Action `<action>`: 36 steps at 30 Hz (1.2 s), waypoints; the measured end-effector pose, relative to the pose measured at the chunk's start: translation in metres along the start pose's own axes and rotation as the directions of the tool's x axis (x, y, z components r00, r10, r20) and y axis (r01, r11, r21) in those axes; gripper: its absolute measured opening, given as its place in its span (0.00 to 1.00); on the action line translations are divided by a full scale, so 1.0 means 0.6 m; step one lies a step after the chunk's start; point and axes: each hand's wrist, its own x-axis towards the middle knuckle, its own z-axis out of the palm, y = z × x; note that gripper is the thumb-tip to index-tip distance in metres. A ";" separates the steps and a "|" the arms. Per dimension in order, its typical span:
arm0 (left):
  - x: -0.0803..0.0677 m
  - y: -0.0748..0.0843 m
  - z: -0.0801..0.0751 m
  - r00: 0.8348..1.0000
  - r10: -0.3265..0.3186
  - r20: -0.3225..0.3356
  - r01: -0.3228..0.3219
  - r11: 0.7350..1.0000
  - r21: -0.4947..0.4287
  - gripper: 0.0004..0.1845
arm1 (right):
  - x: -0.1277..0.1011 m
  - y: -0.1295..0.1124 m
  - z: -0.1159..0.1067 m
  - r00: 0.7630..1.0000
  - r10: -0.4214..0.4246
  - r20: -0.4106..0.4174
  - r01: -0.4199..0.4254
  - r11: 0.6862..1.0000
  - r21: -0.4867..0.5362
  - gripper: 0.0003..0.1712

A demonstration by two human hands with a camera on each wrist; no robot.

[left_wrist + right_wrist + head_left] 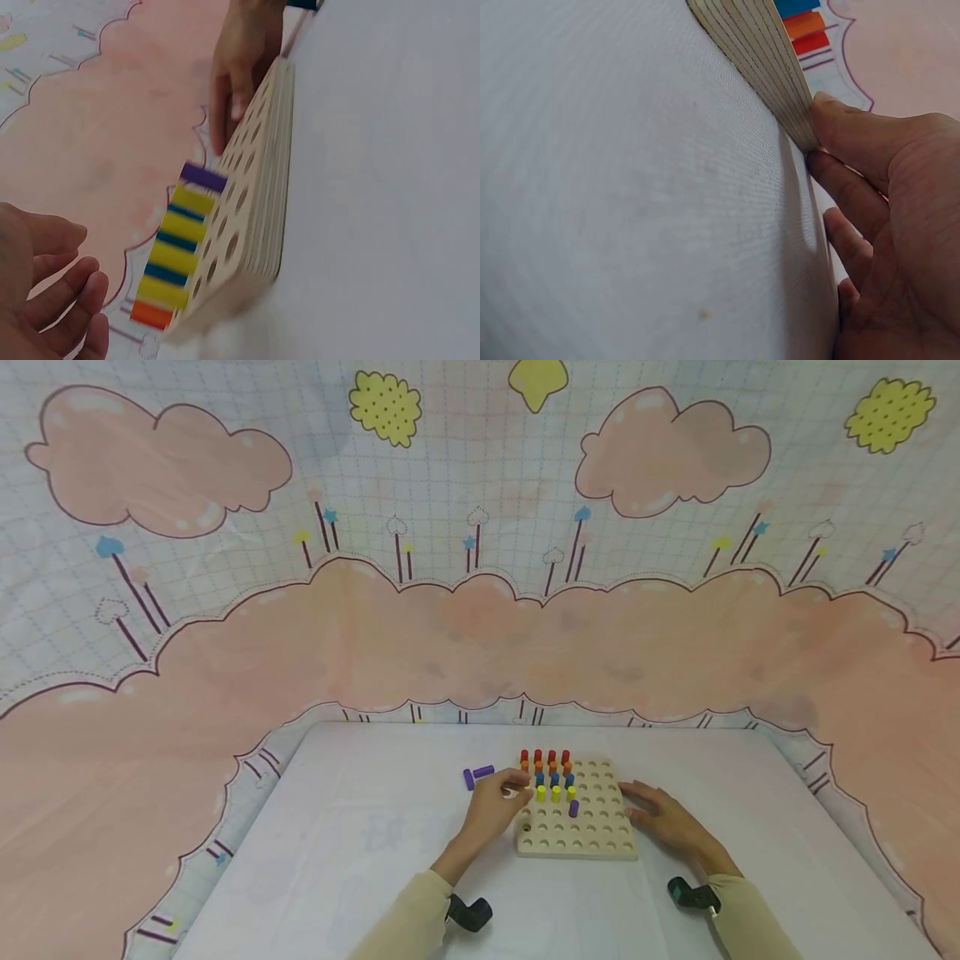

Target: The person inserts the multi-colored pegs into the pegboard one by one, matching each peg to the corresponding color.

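A square wooden pegboard (577, 843) lies on the table with rows of red (552, 756), orange (552, 767), blue (555, 780) and yellow pegs (556, 794). One purple peg (573, 809) stands in it just nearer than the yellow row. My left hand (495, 802) hovers by the board's left edge, beside the yellow row. In the left wrist view its fingers (71, 300) are loosely bent with nothing between them. My right hand (671, 822) rests at the board's right edge; in the right wrist view, the thumb (855, 131) and index finger touch that edge.
Two loose purple pegs (480, 773) lie on the white table (360, 827), left of the board and close to my left hand. Bare holes fill the board's right side and near rows. A patterned cloth (480, 643) hangs behind the table.
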 end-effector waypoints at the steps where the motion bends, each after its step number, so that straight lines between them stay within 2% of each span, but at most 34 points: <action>1: 0.001 -0.005 -0.008 1.000 -0.001 -0.013 0.001 1.000 0.009 0.12 | 0.000 0.001 0.000 1.000 -0.006 -0.002 0.006 1.000 -0.001 0.33; 9: -0.001 -0.043 -0.071 0.994 -0.039 -0.105 0.042 0.999 0.032 0.11 | -0.002 0.006 0.005 1.000 -0.027 -0.005 0.027 1.000 -0.016 0.34; 14: 0.006 -0.070 -0.100 0.984 -0.044 -0.175 0.051 0.998 0.038 0.11 | -0.006 0.004 0.008 1.000 -0.019 -0.014 0.019 0.999 -0.026 0.34; 18: 0.015 -0.088 -0.117 0.976 -0.068 -0.205 0.080 0.996 0.049 0.11 | -0.007 0.002 0.008 1.000 -0.019 -0.017 0.018 0.999 -0.029 0.34; 24: 0.023 -0.107 -0.128 0.966 -0.145 -0.214 0.160 0.986 0.055 0.13 | -0.007 0.001 0.004 1.000 -0.022 -0.008 0.022 0.999 -0.035 0.34; 29: 0.030 -0.117 -0.126 0.958 -0.215 -0.189 0.235 0.968 0.088 0.16 | -0.007 0.000 0.001 1.000 -0.006 -0.003 0.005 1.000 -0.022 0.35; 36: 0.037 -0.122 -0.118 0.961 -0.230 -0.156 0.260 0.943 0.208 0.18 | -0.007 -0.001 0.003 1.000 0.021 0.008 -0.021 1.000 -0.010 0.35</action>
